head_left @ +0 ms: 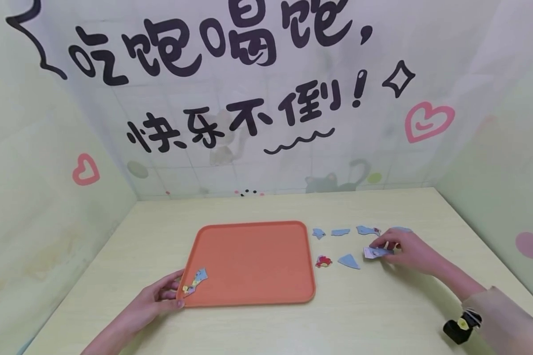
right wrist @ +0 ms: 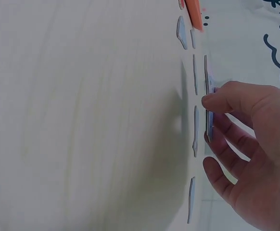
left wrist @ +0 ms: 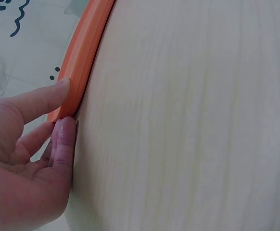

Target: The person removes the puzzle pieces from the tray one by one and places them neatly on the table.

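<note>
At the near left corner of an orange tray [head_left: 248,261], my left hand [head_left: 155,296] holds the edge between thumb and fingers. The left wrist view has the thumb on the tray's side. A blue and yellow puzzle piece [head_left: 200,277] lies inside the tray by that corner. To the right of the tray, my right hand [head_left: 406,250] pinches a pale blue puzzle piece [head_left: 371,253] between thumb and fingers. In the right wrist view this piece hangs above the tabletop, seen edge-on, partly covered by the fingers.
Several loose pieces lie right of the tray, among them a red one [head_left: 323,261] and a blue wedge [head_left: 349,261]. Another blue piece [head_left: 401,229] shows behind my right hand. A printed backdrop [head_left: 248,167] stands along the table's far edge.
</note>
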